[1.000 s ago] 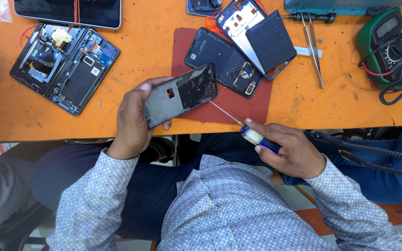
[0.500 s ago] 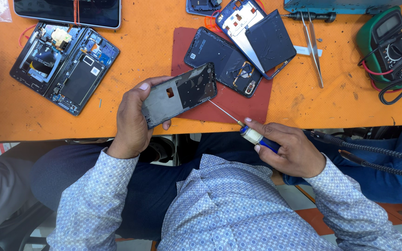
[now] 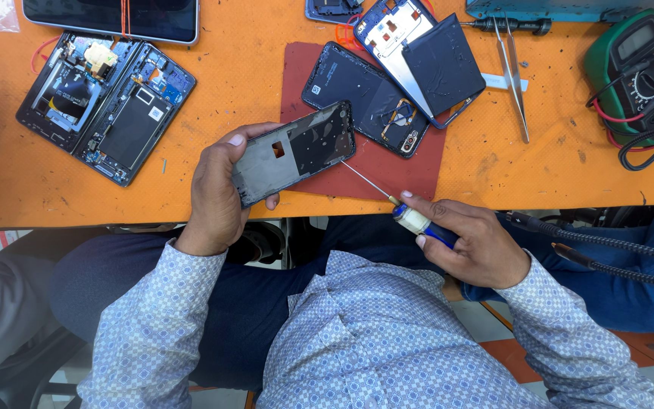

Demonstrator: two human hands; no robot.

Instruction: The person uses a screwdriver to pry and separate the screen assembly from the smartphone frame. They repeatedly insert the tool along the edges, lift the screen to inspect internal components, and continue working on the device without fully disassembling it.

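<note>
My left hand (image 3: pixel 217 193) grips a dark phone frame (image 3: pixel 297 151), holding it tilted just above the front edge of the orange table (image 3: pixel 54 197). My right hand (image 3: pixel 471 242) holds a small screwdriver (image 3: pixel 410 216) by its white and blue handle. Its thin shaft points up and left, and the tip (image 3: pixel 342 162) touches the lower right edge of the phone frame. A dark red mat (image 3: pixel 387 170) lies under the frame and tip.
On the mat lie a black phone back (image 3: pixel 361 95) and an opened phone with a battery (image 3: pixel 429 60). Two opened phones (image 3: pixel 104 102) rest at the left, tweezers (image 3: pixel 515 76) and a green multimeter (image 3: pixel 633 64) with leads at the right. A braided cable (image 3: pixel 607 246) crosses my lap.
</note>
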